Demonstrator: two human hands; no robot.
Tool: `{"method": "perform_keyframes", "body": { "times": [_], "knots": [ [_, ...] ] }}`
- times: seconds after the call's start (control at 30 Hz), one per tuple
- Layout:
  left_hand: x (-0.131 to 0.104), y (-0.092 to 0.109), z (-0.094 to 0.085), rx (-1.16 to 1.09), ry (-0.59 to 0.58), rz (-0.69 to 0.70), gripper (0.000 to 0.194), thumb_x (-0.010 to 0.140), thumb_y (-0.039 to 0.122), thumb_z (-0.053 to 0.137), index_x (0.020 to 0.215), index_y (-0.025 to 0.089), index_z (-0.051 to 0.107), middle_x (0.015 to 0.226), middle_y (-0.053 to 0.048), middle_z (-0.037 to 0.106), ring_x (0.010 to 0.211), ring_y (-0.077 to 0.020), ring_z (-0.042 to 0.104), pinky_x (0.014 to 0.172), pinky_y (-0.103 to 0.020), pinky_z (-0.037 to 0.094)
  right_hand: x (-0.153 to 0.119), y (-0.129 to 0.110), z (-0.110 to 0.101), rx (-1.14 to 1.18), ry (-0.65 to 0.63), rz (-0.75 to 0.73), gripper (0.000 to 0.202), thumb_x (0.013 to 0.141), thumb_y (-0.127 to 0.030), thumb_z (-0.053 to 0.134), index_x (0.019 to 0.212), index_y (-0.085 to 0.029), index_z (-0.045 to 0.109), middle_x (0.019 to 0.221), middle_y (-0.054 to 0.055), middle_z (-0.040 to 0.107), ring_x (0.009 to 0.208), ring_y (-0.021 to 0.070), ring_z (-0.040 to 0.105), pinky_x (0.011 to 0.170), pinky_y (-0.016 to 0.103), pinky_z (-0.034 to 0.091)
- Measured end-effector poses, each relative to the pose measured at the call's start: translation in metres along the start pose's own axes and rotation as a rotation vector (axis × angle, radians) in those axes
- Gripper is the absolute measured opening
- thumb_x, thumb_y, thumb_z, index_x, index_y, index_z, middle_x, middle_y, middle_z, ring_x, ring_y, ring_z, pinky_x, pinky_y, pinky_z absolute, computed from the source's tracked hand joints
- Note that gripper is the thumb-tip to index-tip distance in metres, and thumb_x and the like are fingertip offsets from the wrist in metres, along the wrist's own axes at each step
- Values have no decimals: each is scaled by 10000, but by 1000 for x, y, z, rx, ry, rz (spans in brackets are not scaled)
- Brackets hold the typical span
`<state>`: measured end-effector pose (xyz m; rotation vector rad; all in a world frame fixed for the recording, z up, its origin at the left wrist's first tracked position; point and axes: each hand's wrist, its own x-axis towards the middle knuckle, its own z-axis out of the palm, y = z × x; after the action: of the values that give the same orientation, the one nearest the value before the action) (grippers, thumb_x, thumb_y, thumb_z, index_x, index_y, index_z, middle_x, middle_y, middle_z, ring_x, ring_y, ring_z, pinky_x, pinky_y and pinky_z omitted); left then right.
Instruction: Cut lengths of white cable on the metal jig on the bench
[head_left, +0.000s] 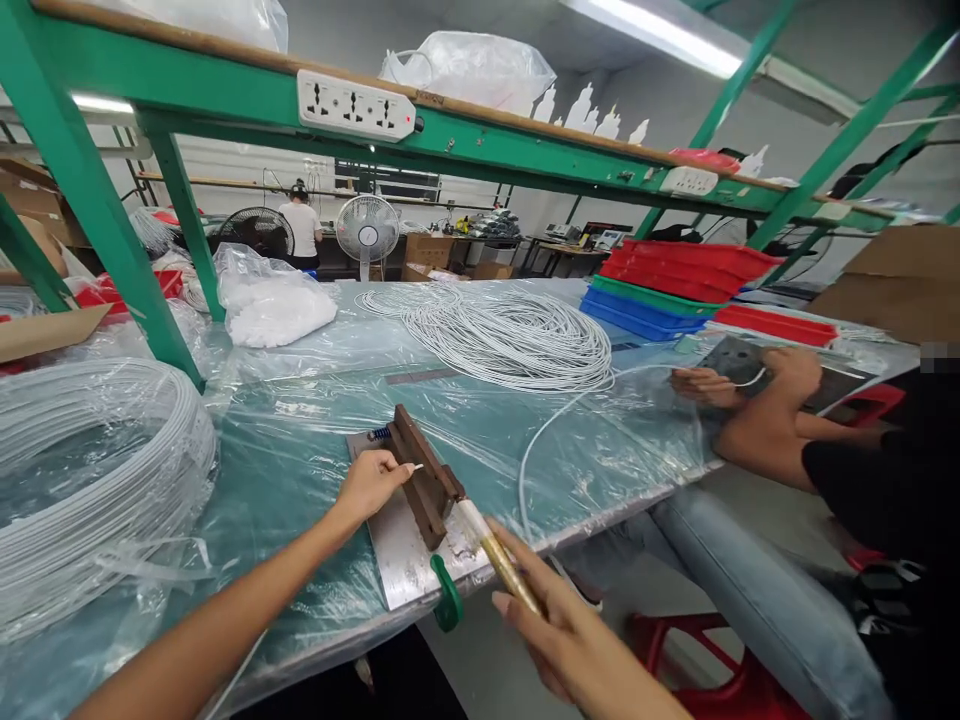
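Observation:
Pinched between the thumb and forefinger of my left hand is a thin white cable, its short tip poking out toward a brown metal bench cutter. More of that cable seems to run below my left forearm. The cutter has a blue spring at its far end and sits on a silver metal plate at the table edge. My right hand is curled around the cutter's lever handle, white and gold in colour, which slants toward me. A green clamp grip hangs at the plate's front edge.
A big white cable coil lies at left, and a looser coil farther back. Stacked red, green and blue trays stand at right. A co-worker's hands hold a white cable there. A green shelf frame crosses overhead.

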<state>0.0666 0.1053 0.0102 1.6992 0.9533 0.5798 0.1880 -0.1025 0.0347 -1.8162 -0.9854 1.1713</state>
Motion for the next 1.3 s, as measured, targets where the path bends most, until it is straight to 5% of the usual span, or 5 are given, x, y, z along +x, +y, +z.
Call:
{"method": "perform_keyframes", "body": {
  "times": [0.27, 0.63, 0.83, 1.03, 1.3],
  "knots": [
    [-44, 69, -55, -212, -247, -21, 303, 710, 448, 560, 710, 146, 531, 536, 20, 530, 466, -64, 324, 476, -194, 218, 33, -141, -60, 521, -258, -156, 249, 742, -386, 585, 857, -176, 517, 754, 28, 491, 573, 79, 454, 542, 188, 429],
    [-74, 66, -60, -413, -281, -87, 385, 759, 503, 529, 894, 143, 530, 507, 26, 545, 316, -22, 283, 418, -191, 160, 218, -255, -36, 389, -185, -186, 563, 850, -533, 419, 1284, -193, 302, 803, 81, 614, 672, 156, 577, 669, 300, 479],
    [-86, 69, -65, -466, -262, -63, 382, 758, 504, 535, 854, 135, 536, 522, 8, 561, 310, -19, 320, 404, -177, 193, 247, -257, -8, 261, -96, -191, 504, 864, -434, 471, 1275, -170, 351, 898, 117, 637, 721, 158, 589, 721, 324, 443],
    [-94, 87, -88, -621, 68, 83, 324, 744, 452, 597, 857, 155, 536, 602, 11, 570, 383, -44, 410, 425, -163, 326, 187, -226, 7, 211, -91, -413, 485, 861, -198, 486, 1325, -232, 349, 782, -4, 628, 597, 76, 544, 632, 183, 423],
    [-81, 121, -84, -857, 414, 383, 126, 788, 286, 574, 820, 170, 536, 673, 9, 578, 469, -52, 467, 473, -143, 401, 49, -119, 48, 101, -1197, -328, 605, 704, -477, 654, 1188, -138, 526, 677, -23, 573, 531, 49, 539, 559, 171, 457]
  ]
}}
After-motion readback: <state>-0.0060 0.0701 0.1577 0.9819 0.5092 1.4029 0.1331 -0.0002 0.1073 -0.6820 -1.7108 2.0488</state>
